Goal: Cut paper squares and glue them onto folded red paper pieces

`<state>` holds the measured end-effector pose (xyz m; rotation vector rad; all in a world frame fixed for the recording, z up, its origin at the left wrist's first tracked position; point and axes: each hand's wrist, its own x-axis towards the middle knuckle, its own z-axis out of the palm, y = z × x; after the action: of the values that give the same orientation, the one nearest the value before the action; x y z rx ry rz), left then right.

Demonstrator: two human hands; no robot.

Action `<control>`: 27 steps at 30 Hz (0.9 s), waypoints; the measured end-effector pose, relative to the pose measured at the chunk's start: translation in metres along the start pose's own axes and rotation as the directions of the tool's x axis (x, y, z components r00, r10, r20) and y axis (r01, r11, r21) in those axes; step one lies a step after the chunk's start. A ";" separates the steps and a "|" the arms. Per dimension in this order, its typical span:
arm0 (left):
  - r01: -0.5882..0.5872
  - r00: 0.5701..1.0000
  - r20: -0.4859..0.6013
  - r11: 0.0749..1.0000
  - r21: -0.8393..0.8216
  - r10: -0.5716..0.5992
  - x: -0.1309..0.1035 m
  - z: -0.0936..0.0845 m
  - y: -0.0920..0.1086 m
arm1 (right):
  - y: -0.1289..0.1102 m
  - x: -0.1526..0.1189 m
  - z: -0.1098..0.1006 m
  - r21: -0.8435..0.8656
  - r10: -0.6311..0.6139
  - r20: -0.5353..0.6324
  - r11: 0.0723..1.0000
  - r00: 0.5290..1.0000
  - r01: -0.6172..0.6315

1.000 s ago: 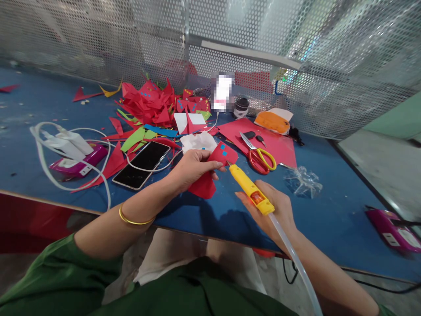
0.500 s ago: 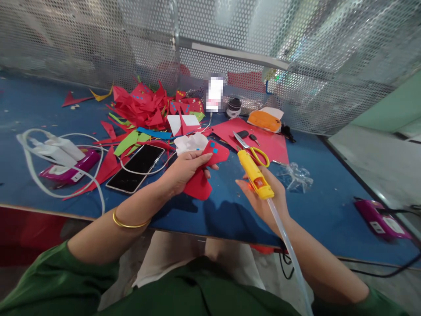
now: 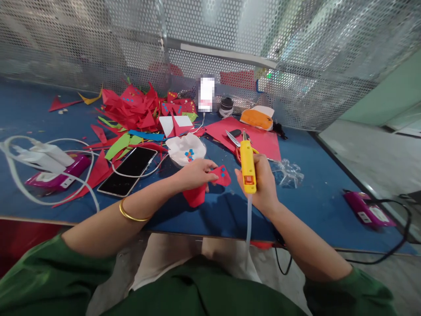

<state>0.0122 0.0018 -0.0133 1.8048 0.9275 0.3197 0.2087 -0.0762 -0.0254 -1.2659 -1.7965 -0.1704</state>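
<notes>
My left hand (image 3: 199,173) pinches a piece of red paper (image 3: 223,175) that carries small blue squares; more of the red paper hangs below the fingers. My right hand (image 3: 261,182) is wrapped round a yellow glue gun (image 3: 248,166), its nozzle pointing up and away and a clear glue stick trailing from its back end. Just beyond my left hand is a bowl lined with white paper (image 3: 176,149), holding small blue and orange pieces. Scissors (image 3: 233,138) lie on a red sheet (image 3: 265,142) behind the glue gun.
Red paper scraps (image 3: 131,109) pile up at the back left. A black phone (image 3: 128,171), white cables and a purple power strip (image 3: 61,173) lie left. Crumpled clear plastic (image 3: 289,173) and another purple strip (image 3: 368,210) are right. A perforated metal screen (image 3: 230,26) stands behind.
My left hand has lowered the red paper and moved off the bowl, so the small pieces inside now show. The glue gun has swung upright and shifted slightly left.
</notes>
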 end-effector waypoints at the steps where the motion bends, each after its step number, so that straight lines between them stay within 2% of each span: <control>1: -0.024 0.998 -0.050 0.989 0.143 0.031 0.000 0.000 0.003 | 0.002 0.000 0.001 -0.006 0.003 -0.010 1.000 1.000 -0.003; 2: -0.050 0.989 -0.115 0.952 0.301 0.088 -0.003 0.001 0.007 | 0.003 0.000 0.002 -0.013 0.005 -0.018 1.000 1.000 -0.006; 3: -0.087 0.960 -0.197 0.881 0.466 0.199 -0.007 0.003 0.012 | 0.004 0.000 0.002 -0.018 0.010 -0.025 1.000 1.000 -0.010; 4: -0.113 0.908 -0.262 0.794 0.597 0.326 -0.013 0.005 0.017 | 0.005 0.000 0.002 -0.023 0.017 -0.032 1.000 0.999 -0.018; 5: -0.155 0.854 -0.268 0.710 0.687 0.446 -0.021 0.009 0.022 | 0.005 0.000 0.002 -0.025 0.029 -0.040 0.999 0.999 -0.030; 6: -0.203 0.792 -0.260 0.639 0.742 0.553 -0.028 0.014 0.026 | 0.005 0.000 0.001 -0.028 0.042 -0.048 0.999 0.998 -0.043; 8: -0.294 0.689 -0.226 0.551 0.781 0.688 -0.043 0.024 0.029 | 0.005 0.000 0.001 -0.036 0.073 -0.070 0.996 0.995 -0.076; 9: -0.320 0.656 -0.227 0.538 0.780 0.719 -0.049 0.030 0.030 | 0.005 0.000 0.001 -0.041 0.086 -0.082 0.995 0.993 -0.090; 11: -0.351 0.647 -0.238 0.559 0.751 0.725 -0.057 0.039 0.028 | 0.005 0.000 0.002 -0.048 0.100 -0.098 0.993 0.990 -0.105; 12: -0.361 0.661 -0.256 0.598 0.715 0.705 -0.059 0.044 0.026 | 0.005 -0.001 0.003 -0.048 0.102 -0.100 0.993 0.990 -0.107; 13: -0.372 0.694 -0.270 0.654 0.659 0.667 -0.060 0.048 0.025 | 0.005 -0.001 0.004 -0.048 0.104 -0.097 0.993 0.990 -0.110; 15: -0.356 0.801 -0.286 0.803 0.478 0.525 -0.059 0.055 0.023 | 0.004 -0.001 0.005 -0.049 0.106 -0.087 0.993 0.991 -0.110; 17: -0.264 0.913 -0.256 0.939 0.222 0.317 -0.056 0.062 0.023 | 0.003 -0.001 0.006 -0.053 0.108 -0.082 0.992 0.991 -0.113; 19: -0.153 0.972 -0.191 0.986 -0.065 0.138 -0.053 0.069 0.025 | 0.001 -0.001 0.006 -0.055 0.105 -0.076 0.992 0.992 -0.110; 21: -0.094 0.991 -0.123 0.941 -0.325 0.057 -0.051 0.075 0.028 | 0.000 -0.002 0.006 -0.050 0.100 -0.072 0.993 0.992 -0.103; 23: -0.056 0.996 -0.086 0.862 -0.503 0.015 -0.051 0.080 0.031 | 0.000 -0.003 0.005 -0.042 0.089 -0.073 0.995 0.993 -0.093; 27: -0.013 0.994 -0.089 0.780 -0.626 -0.055 -0.054 0.086 0.036 | 0.000 -0.005 0.003 -0.044 0.075 -0.088 0.996 0.993 -0.079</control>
<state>0.0434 -0.1008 -0.0080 1.1621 0.7843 0.6336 0.2070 -0.0774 -0.0306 -1.3392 -1.6764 -0.2227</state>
